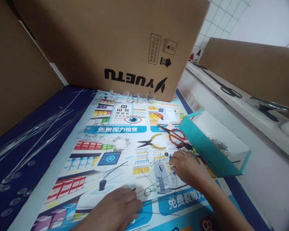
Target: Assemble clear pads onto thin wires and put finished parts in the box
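My left hand (pixel 121 203) rests low on the printed sheet with its fingers bent together; whatever they hold, if anything, is hidden. Several thin wires (pixel 156 201) run from beside it across the sheet toward my right hand. My right hand (pixel 184 165) is closed in a pinch near the teal box, and I cannot make out what is between its fingertips. A coiled wire loop (pixel 147 192) lies between the two hands. Beyond them are pliers with yellow handles (pixel 152 142) and red-handled scissors (pixel 177 136). A ring of clear beads on wire (pixel 119 143) lies left of the pliers.
An open teal box (pixel 207 150) at the right holds a tangle of wire pieces (pixel 218 145). A large cardboard box (pixel 125 41) closes off the back. Clear beads (pixel 14 201) and long strands (pixel 38 131) lie on the blue cloth. Black scissors (pixel 228 90) sit on the ledge.
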Motion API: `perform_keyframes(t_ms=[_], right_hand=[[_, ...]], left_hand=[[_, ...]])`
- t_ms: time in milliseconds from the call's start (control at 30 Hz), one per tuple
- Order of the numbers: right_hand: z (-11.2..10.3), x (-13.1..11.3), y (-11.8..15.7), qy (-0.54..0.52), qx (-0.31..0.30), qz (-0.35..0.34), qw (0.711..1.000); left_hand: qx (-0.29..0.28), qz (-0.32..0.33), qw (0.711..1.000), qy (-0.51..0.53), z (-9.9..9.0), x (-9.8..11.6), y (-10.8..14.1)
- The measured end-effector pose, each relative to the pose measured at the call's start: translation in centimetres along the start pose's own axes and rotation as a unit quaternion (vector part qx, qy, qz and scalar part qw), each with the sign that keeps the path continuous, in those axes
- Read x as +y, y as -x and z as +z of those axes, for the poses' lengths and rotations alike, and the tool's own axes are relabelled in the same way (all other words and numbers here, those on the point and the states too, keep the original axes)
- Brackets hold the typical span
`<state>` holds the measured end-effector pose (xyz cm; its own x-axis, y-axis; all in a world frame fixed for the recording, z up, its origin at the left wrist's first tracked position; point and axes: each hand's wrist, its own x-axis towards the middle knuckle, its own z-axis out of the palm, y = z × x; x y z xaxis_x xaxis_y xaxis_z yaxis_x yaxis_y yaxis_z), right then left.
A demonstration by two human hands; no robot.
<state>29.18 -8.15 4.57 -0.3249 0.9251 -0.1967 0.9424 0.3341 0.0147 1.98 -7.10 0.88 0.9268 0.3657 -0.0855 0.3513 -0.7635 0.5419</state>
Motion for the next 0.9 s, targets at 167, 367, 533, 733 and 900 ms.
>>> perform_keyframes(t_ms=[167, 367, 533, 733, 900], right_hand=[[-0.3, -0.3, 0.1, -0.018, 0.019, 0.012, 1.0], [1.1, -1.6, -0.8, -0.133, 0.056, -0.049, 0.988], [2.6, -1.3, -1.5, -0.115, 0.066, -0.04, 0.99], [1.9, 0.0, -1.1, -0.065, 0.055, 0.007, 0.996], [1.0, 0.7, -0.4, -0.053, 0.03, 0.027, 0.998]], left_hand=[[-0.001, -0.001, 1.0, -0.017, -0.5, 0.4, 0.0], [0.09, -0.012, 0.995, -0.032, 1.1, -0.3, 0.6], [0.084, -0.009, 0.996, -0.029, 1.2, -0.6, 0.7], [0.048, -0.002, 0.999, -0.019, 0.3, -0.1, 0.3], [0.027, -0.002, 0.999, -0.036, 0.4, -0.1, 0.3]])
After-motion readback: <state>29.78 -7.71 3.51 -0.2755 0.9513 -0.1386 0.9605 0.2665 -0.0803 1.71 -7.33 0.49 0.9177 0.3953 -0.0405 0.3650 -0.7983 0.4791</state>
